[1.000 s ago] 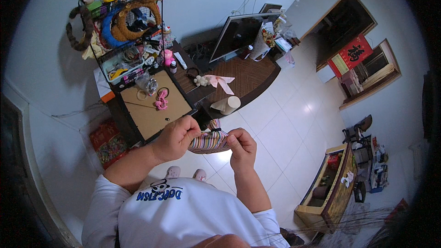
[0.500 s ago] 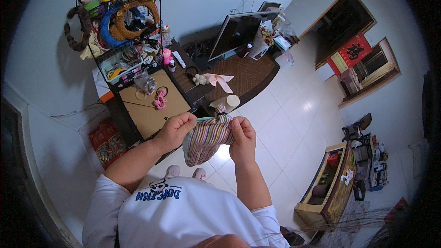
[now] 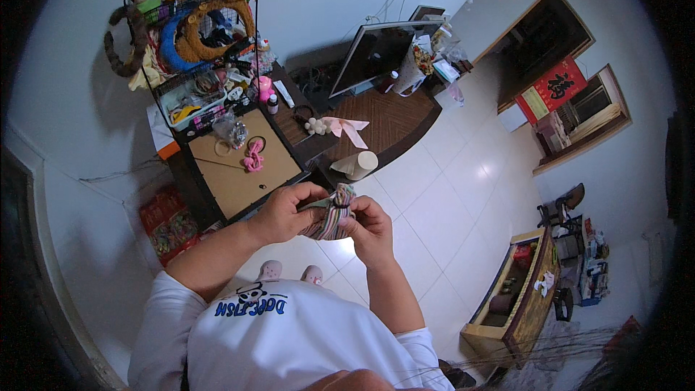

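A multicoloured striped cloth (image 3: 333,224) is bunched up between my hands in front of my chest. Its upper end sticks up as a short tuft above a dark band (image 3: 339,204) that cinches it. My left hand (image 3: 284,215) grips the cloth's left side, fingers curled in. On the other side, my right hand (image 3: 371,232) pinches it just below the band, thumb toward the middle. Part of the cloth is hidden behind my fingers.
Ahead stands a brown desk (image 3: 391,119) with a monitor (image 3: 384,54), a pink ribbon bow (image 3: 347,130) and a cream roll (image 3: 358,165). A brown board (image 3: 242,166) holds a pink hair tie (image 3: 253,158). At left is a wire rack (image 3: 203,25) full of headbands.
The cloth hung spread out between my hands before; now it is gathered up and compact. My right hand has moved inward and closer to my left, and the banded end sits lower.
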Available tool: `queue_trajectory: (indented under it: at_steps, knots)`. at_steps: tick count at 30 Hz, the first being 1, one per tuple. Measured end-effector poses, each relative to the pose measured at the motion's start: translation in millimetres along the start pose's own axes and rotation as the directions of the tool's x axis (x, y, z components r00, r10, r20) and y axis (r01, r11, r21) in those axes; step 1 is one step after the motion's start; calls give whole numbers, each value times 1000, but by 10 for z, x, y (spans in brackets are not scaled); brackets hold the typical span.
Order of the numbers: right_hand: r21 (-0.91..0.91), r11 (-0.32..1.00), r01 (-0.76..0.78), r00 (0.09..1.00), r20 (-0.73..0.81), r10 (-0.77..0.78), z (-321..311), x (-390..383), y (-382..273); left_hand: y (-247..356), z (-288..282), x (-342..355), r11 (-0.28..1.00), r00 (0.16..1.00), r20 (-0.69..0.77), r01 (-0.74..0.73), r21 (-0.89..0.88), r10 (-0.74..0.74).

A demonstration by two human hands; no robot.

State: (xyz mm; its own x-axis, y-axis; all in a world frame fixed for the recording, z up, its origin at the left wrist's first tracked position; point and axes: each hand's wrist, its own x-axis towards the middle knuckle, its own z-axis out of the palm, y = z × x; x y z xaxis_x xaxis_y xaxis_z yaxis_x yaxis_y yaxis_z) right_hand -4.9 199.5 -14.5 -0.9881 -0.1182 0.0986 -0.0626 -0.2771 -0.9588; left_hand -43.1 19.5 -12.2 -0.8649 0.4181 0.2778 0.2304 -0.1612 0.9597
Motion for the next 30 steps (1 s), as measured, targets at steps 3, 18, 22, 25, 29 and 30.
queue_trajectory:
  at_steps: [3, 18, 22, 25, 29, 30]
  knots:
    - [-48, 997, 58, 994, -87, -62, -37, -11, -34, 19, -33, -17, 991, 1000, -1, -28, 133, 28]
    - [97, 995, 31, 997, -78, -23, -24, -116, -47, -103, 45, -135, 949, 994, -103, 12, -315, -46]
    - [34, 999, 0, 998, -65, 2, -40, -38, -121, -115, -25, -83, 828, 963, 163, 269, -491, -216]
    - [45, 999, -29, 1000, -1, 29, -51, -6, -116, -67, -39, -11, 879, 928, 197, 365, -307, -317]
    - [11, 999, -51, 996, 74, 50, -30, 10, 109, -32, -24, 96, 918, 965, 114, 261, -297, -238]
    - [-52, 998, -42, 994, 103, 47, -10, -1, 152, 2, 8, 120, 922, 975, 91, 221, -317, -202]
